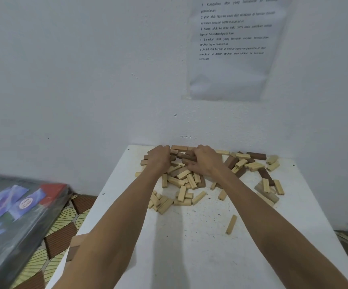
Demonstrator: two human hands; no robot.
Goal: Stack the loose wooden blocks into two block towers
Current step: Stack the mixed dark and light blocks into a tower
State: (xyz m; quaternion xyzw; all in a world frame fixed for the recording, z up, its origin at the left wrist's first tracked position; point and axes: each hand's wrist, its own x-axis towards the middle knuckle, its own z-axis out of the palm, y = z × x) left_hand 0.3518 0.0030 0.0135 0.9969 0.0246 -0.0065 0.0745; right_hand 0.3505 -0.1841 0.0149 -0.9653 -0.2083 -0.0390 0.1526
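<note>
The left hand [160, 157] lies knuckles-up on the far left of the heap, its fingers tucked out of sight, so I cannot tell whether it holds anything. The right hand [206, 161] has its fingers curled round a few darker pieces at the heap's middle. The wooden blocks [182, 180] lie jumbled against the wall at the far end of the white table [189, 253], pale ones mixed with brown, and one stray block [231, 224] sits apart on the near side. No tower stands yet, so the step in hand looks like gathering and sorting. It would probably go best to draw a handful toward the bare near half, lay a first layer flat with edges flush, and start the second base well apart, so that a knock to one tower spares the other.
</note>
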